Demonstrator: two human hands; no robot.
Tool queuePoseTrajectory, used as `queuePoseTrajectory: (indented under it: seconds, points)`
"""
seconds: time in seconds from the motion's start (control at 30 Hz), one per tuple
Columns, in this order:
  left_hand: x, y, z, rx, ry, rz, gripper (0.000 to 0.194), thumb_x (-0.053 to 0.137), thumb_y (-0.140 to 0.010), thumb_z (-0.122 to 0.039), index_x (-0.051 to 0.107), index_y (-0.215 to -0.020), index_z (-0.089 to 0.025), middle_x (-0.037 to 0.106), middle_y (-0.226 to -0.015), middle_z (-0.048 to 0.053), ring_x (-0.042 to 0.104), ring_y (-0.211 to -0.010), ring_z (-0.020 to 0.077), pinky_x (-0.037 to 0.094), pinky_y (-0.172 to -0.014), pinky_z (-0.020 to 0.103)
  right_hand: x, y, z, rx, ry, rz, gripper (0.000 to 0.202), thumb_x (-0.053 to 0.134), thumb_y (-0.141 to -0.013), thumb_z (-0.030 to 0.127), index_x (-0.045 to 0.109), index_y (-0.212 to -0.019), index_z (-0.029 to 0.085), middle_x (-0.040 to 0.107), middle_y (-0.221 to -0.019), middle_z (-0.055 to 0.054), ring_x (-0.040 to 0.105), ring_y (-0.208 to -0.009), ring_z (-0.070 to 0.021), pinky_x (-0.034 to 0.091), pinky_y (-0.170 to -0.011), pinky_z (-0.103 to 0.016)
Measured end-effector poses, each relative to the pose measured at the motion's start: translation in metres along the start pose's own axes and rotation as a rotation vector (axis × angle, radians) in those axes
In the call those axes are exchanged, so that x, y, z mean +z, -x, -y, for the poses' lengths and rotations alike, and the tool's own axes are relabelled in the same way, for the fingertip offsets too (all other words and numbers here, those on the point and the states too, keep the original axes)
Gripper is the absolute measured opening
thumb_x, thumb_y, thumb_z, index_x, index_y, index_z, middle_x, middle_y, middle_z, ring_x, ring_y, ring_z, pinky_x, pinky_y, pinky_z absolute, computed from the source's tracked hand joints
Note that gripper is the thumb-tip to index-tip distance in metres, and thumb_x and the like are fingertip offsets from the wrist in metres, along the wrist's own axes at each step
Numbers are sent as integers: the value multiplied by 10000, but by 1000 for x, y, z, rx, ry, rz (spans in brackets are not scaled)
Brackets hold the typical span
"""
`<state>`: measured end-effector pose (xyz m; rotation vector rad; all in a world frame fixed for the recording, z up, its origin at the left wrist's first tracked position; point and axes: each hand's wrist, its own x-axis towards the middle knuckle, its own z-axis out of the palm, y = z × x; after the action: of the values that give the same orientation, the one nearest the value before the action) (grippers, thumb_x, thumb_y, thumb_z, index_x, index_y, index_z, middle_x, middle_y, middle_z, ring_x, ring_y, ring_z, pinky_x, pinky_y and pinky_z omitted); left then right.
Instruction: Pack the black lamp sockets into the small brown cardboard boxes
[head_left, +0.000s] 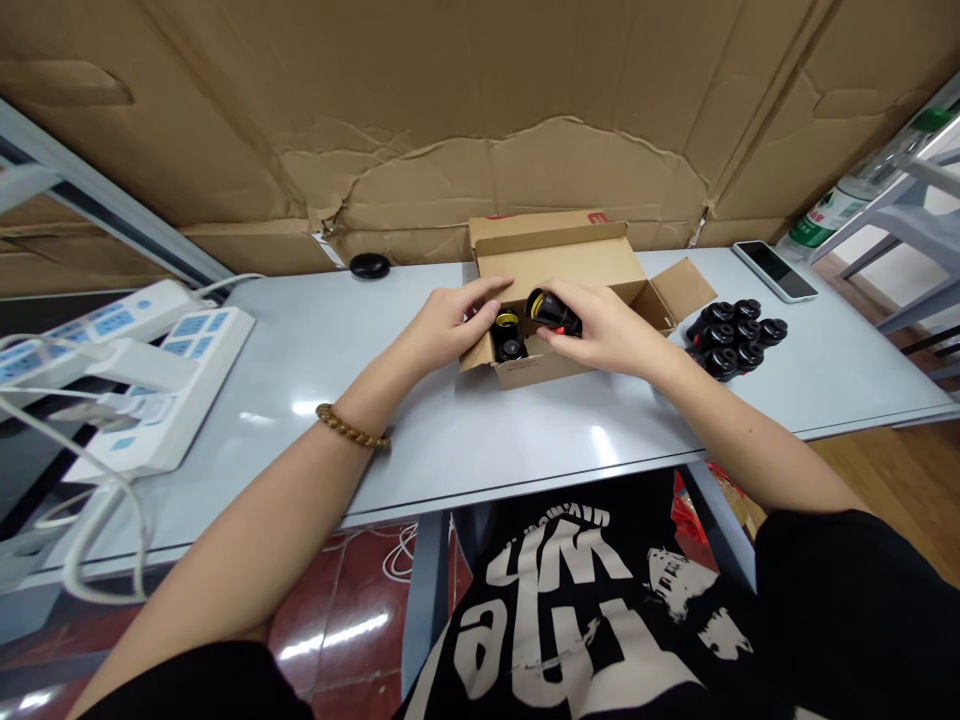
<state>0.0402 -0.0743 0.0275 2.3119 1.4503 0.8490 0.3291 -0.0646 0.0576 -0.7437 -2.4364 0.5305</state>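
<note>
At the grey table (315,340), we steady the open cardboard box (555,262) with our left hand (450,325), fingers spread on its edge; our right hand (611,330) pinches a black cap (553,312) over it, best lowered upright beside its neighbour (510,340).

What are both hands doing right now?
Left hand: open, fingers resting on the cardboard box edge, holding nothing.
Right hand: closed on a black part over the box.

Phone (774,270), pwr strips (161,385), bottle (840,205)
</note>
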Motion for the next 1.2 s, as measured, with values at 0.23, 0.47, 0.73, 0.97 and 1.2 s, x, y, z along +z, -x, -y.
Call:
queuePoseTrajectory:
  seconds: [0.23,0.47,0.73,0.97,1.2]
  points:
    - [-1,0,-3,-4,15,2,667,494,-1119,-525,744,-1633,-181,872,-1417,132,833,-1134,326,635,-1115,474,-1,-2,3,31,-46,-11,338,613,-1108,476,595,-1330,223,802,-1303,-178,746,-1123,-373,620,-978,-534]
    - [-1,0,-3,0,6,3,673,476,-1130,-539,745,-1630,-178,852,-1473,133,829,-1143,323,631,-1126,478,-3,-3,4,53,-86,13,274,567,-1128,501,560,-1224,244,788,-1233,-151,721,-1079,-349,600,-953,-506]
    - [0,0,-2,1,-2,2,673,468,-1131,-530,734,-1648,-190,839,-1499,135,827,-1172,330,624,-1130,476,1,0,1,-29,-21,12,199,635,-1087,389,607,-1212,236,801,-1119,-101,704,-950,-278,560,-852,-417]
    - [1,0,0,-7,-10,-3,669,468,-1128,-538,742,-1637,-202,846,-1474,135,823,-1181,336,629,-1120,472,1,0,-1,-10,-5,45,119,638,-1058,330,594,-1129,246,789,-1027,-62,664,-844,-236,512,-770,-373]
    - [0,0,-3,0,-3,2,685,464,-1129,-538,740,-1642,-179,840,-1500,137,828,-1167,326,627,-1129,461,2,-1,1,6,-23,-16,305,652,-1102,458,608,-1289,223,804,-1261,-167,739,-1089,-344,598,-929,-471]
